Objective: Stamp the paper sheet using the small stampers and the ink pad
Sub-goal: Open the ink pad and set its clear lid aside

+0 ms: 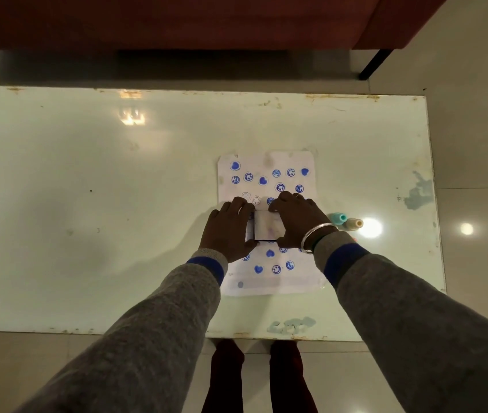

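Head view: left hand (230,228), right hand (299,219), fingers curled round one pad (268,229), cover one sheet (266,174); teal stamper (338,217), cream stamper (354,224) beside.

My table top (87,174) is glossy and smooth, throwing back the lamps, though its edges are chipped and rough with rusty marks. The paper sheet (293,162) is matt white, and its blue prints (263,180) lie flat and dull. The ink pad (268,228) looks like smooth, faintly shiny plastic. My sleeves (147,323) are coarse grey knit, and my bangle (315,234) is polished metal. The two stampers (339,217) look like smooth plastic. The floor tiles (475,144) gleam.
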